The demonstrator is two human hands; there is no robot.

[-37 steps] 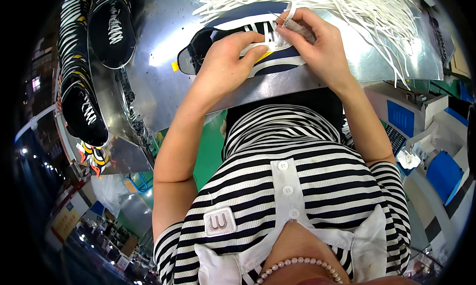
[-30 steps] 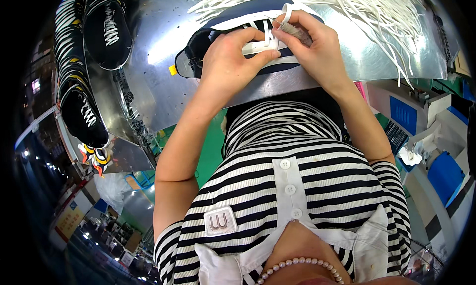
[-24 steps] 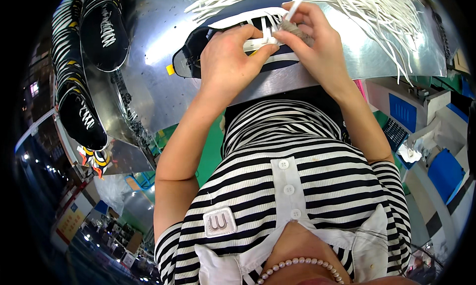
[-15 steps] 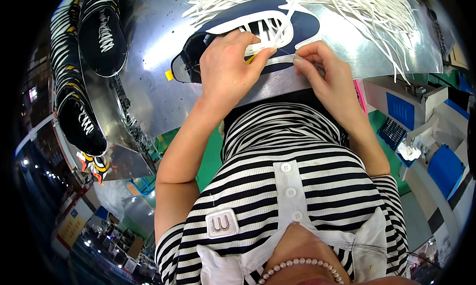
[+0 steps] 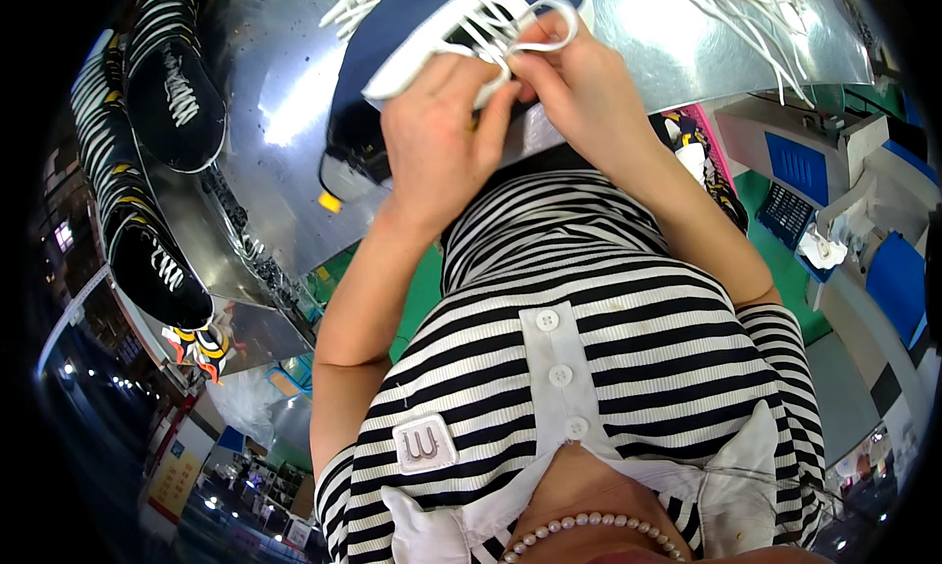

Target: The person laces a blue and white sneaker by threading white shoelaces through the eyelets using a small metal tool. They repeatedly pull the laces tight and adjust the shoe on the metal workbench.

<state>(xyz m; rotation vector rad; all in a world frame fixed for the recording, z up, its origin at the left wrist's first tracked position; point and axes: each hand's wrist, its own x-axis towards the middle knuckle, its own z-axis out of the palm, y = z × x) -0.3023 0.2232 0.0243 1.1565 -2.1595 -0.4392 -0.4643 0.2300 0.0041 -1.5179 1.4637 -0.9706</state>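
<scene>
Both the left hand (image 5: 432, 130) and right hand (image 5: 579, 88) are pinching, fingers (image 5: 497, 117) nearly together: left is holding the blue-and-white shoe top (image 5: 432, 26) over the table (image 5: 285, 73), right a white lace (image 5: 545, 47). Crooked tugging might be twisting it.

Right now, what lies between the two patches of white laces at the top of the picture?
In the head view, the navy-and-white shoe upper lies between them, with shiny metal tabletop to its right.
</scene>
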